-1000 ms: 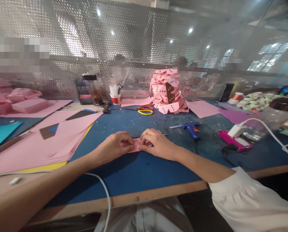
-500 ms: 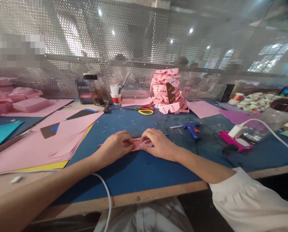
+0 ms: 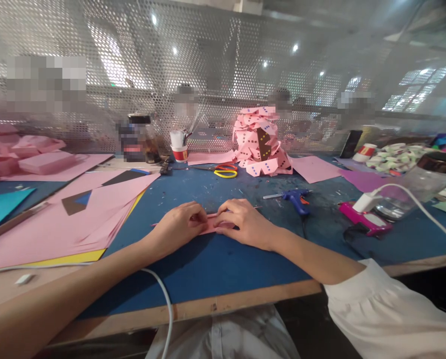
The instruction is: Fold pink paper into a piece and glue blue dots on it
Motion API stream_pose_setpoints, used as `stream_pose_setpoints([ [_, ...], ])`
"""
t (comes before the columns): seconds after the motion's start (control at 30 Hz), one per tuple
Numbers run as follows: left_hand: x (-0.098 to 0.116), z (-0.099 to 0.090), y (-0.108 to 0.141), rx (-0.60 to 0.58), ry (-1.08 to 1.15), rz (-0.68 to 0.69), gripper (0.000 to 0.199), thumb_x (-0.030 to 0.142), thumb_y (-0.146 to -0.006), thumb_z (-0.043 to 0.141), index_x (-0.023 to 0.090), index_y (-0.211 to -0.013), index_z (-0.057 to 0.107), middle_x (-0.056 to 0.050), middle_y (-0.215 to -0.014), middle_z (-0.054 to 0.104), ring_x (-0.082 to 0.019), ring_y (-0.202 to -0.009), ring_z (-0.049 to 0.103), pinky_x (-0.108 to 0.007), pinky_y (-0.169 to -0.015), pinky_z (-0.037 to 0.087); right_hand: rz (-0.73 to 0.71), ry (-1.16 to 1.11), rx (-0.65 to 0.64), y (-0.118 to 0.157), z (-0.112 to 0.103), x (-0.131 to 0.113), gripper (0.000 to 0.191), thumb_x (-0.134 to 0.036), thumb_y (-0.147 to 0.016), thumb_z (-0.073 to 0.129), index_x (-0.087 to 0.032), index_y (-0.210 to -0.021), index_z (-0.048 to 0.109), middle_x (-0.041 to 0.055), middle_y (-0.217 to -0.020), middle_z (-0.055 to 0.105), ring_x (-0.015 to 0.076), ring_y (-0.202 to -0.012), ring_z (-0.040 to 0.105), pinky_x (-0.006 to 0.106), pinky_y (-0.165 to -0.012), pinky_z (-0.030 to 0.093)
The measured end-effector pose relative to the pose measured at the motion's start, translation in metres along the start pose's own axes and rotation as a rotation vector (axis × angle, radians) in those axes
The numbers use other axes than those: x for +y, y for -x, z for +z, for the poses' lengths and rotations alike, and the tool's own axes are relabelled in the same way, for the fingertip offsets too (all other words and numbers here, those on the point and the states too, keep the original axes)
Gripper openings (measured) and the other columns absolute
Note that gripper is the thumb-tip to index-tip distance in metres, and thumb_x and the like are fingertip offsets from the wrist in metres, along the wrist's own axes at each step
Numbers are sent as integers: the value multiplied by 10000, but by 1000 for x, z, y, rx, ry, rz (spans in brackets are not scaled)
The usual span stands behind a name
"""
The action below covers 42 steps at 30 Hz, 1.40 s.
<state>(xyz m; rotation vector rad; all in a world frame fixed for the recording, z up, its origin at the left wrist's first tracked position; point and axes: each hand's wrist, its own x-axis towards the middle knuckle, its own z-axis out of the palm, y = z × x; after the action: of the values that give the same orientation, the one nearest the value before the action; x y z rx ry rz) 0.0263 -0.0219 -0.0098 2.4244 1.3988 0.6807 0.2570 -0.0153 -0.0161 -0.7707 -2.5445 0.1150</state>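
Pink paper (image 3: pixel 211 224): inward-curled left hand (image 3: pixel 178 223) and right hand (image 3: pixel 246 223) pinch it, each grip nearly closed.

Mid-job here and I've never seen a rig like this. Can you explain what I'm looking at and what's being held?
There's no machine: a person works bare-handed. The camera is worn on their head, looking forward and down. You see their left grip and right grip, both on one small pink paper piece just above the blue tabletop or resting on it; I can't tell which.

Left of the hands lie pink sheets. Beyond them are scissors and a pile of dotted pink pieces. Off to the right is a blue glue gun.
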Motion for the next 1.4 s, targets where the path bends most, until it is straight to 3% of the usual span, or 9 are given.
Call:
stream_pose_setpoints([
  [0.17, -1, -6, 8, -39, -41, 131, 187, 199, -908, 512, 223, -878, 696, -19, -956, 692, -174, -877, 644, -283, -799, 473, 9, -17, -17, 1, -1, 0, 177, -355, -970, 576, -253, -1046, 700, 47, -1113, 630, 198, -1061, 564, 383, -984, 353],
  [0.3, -5, -10, 21, -93, -80, 282, 246, 253, -981, 471, 247, -1077, 697, -49, -1102, 684, -192, -1014, 630, -301, -900, 474, 9, -29, -12, 1, 0, 0, 173, -355, -964, 590, -263, -1064, 697, 38, -1103, 637, 194, -1062, 570, 382, -988, 350],
  [0.53, -12, -18, 29, -147, -135, 390, 323, 251, -1005, 459, 297, -1264, 645, -49, -1237, 674, -202, -1111, 628, -344, -989, 471, 15, -53, -11, 1, 2, 1, 202, -377, -966, 582, -262, -1090, 693, 33, -1096, 647, 190, -1063, 573, 375, -988, 355],
  [1.07, -14, -26, 31, -241, -159, 394, 389, 288, -1003, 476, 352, -1375, 569, -30, -1363, 620, -214, -1194, 612, -359, -1036, 485, 7, -46, -39, 1, -2, 0, 196, -339, -980, 564, -250, -1076, 710, 43, -1106, 651, 190, -1056, 577, 359, -967, 394],
  [1.4, -16, -26, 33, -236, -157, 405, 416, 284, -1001, 488, 353, -1411, 519, -30, -1355, 607, -201, -1198, 594, -352, -1028, 487, -7, -50, -24, 1, -1, 1, 199, -336, -982, 561, -237, -1066, 712, 47, -1088, 657, 191, -1038, 583, 357, -961, 397],
])
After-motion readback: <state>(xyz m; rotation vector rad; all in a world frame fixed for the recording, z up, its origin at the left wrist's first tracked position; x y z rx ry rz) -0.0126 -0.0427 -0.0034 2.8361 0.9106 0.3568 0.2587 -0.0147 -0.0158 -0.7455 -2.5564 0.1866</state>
